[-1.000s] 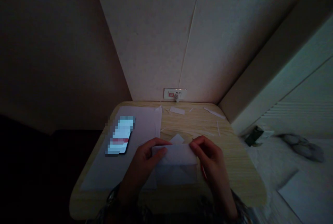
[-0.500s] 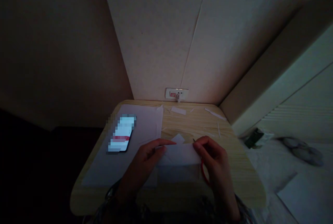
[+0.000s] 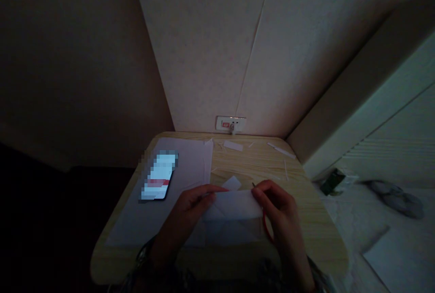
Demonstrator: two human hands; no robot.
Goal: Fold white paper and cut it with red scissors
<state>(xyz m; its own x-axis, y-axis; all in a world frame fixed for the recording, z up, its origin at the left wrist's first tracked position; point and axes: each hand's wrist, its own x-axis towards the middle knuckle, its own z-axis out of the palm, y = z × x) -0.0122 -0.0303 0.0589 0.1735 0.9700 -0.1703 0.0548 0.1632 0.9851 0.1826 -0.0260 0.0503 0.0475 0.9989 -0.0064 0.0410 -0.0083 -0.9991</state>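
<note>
Between my two hands a folded strip of white paper is held level above the small wooden table. My left hand pinches its left end between thumb and fingers. The thumb and fingers of my right hand close on the right end. A red loop, perhaps a scissors handle, shows beside my right palm, with a dark tip poking out above the fingers; my hand hides the rest. Beneath the strip lies another piece of paper. A small paper scrap sits just behind it.
A lit phone lies on large white sheets at the table's left. Paper offcuts are scattered toward the back, below a wall socket. On the floor at right are a dark green packet and a white sheet.
The paper strip has tipped slightly, so more of its face shows. Both hands keep their hold and have hardly moved.
</note>
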